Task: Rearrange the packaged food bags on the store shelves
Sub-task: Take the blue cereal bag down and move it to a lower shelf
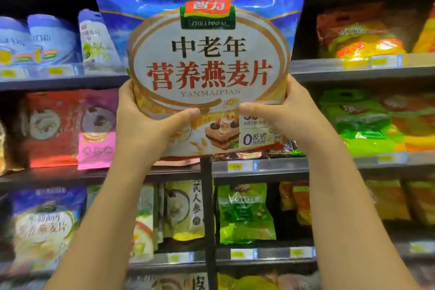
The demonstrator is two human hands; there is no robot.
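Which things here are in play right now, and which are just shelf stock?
In play:
blue oatmeal bag, upright
left hand and right hand, holding its lower corners

Shelf stock:
blue bags, upper left
green bags, right
pink bag, left

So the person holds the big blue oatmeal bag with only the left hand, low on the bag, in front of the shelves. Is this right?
Not quite. Both hands hold the blue oatmeal bag: the left hand grips its lower left edge and the right hand its lower right edge, thumbs across the front. The head view shows this. The rest is right: the grip is low on the bag, in front of the shelves.
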